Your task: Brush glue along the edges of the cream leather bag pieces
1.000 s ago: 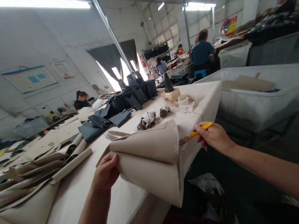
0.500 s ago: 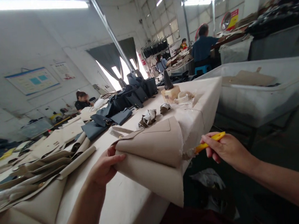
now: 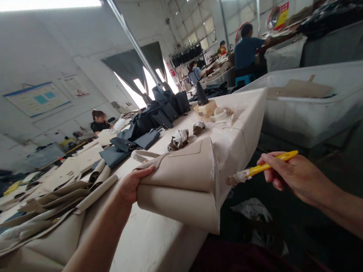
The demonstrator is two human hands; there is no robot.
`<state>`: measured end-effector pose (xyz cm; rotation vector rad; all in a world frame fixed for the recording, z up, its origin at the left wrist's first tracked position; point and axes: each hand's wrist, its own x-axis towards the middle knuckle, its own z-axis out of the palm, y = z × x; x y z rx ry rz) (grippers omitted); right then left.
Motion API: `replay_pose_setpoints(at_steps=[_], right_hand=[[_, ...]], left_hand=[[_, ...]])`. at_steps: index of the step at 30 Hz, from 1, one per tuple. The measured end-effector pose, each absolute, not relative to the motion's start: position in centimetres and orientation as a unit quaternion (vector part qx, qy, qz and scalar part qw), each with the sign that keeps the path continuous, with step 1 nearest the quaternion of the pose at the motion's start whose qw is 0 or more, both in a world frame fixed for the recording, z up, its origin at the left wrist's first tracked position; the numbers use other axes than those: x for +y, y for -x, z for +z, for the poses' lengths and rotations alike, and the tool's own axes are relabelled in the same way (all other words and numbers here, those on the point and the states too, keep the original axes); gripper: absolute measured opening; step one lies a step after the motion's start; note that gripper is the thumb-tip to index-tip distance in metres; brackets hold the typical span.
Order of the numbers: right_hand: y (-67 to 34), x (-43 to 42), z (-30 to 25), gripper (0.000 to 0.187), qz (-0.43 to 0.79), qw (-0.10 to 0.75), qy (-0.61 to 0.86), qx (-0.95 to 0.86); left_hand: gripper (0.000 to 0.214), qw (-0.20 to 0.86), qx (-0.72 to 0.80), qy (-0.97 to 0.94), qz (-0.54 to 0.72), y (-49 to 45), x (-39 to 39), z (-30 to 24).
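Note:
A beige leather bag piece (image 3: 185, 182) lies folded over the near edge of the white worktable (image 3: 147, 249). My left hand (image 3: 134, 183) grips its left side, fingers curled over the top flap. My right hand (image 3: 294, 174) is closed round a yellow-handled brush (image 3: 260, 169), held in the air to the right of the table. The brush's gummy tip points at the bag piece's right edge and stands a little apart from it.
Beige bag panels (image 3: 48, 207) pile up at the left, dark blue bags (image 3: 149, 126) further back. A glue block with a black cone (image 3: 204, 106) and crumpled rags (image 3: 178, 139) sit on the table. A large white bin (image 3: 312, 107) stands right. Other people work behind.
My right hand drew the brush back to the right, away from the bag piece's edge. My left hand shifted up onto the flap and the piece turned slightly.

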<state>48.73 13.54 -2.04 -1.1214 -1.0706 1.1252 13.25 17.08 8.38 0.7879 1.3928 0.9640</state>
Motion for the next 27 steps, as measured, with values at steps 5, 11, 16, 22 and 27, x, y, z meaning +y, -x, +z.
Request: replay_pose_setpoints(at_steps=[5, 11, 16, 22, 27], right_hand=[[-49.8, 13.0, -1.5, 0.044, 0.477, 0.614, 0.485, -0.400], [-50.6, 12.4, -1.8, 0.049, 0.484, 0.627, 0.500, -0.351], [-50.9, 12.4, -2.4, 0.048, 0.496, 0.625, 0.501, -0.334], [-51.2, 12.8, -1.6, 0.039, 0.489, 0.641, 0.494, -0.325], [-51.1, 13.2, -0.9, 0.044, 0.469, 0.656, 0.501, -0.313]], left_hand=[[0.028, 0.592, 0.596, -0.343, 0.421, -13.2, 18.1, 9.0], [0.028, 0.585, 0.592, -0.325, 0.450, -13.3, 19.6, 9.6], [0.025, 0.585, 0.625, -0.321, 0.405, -13.2, 19.9, 9.3], [0.037, 0.560, 0.557, -0.359, 0.497, -12.4, 21.5, 9.4], [0.042, 0.512, 0.486, -0.413, 0.576, -11.8, 22.9, 9.5]])
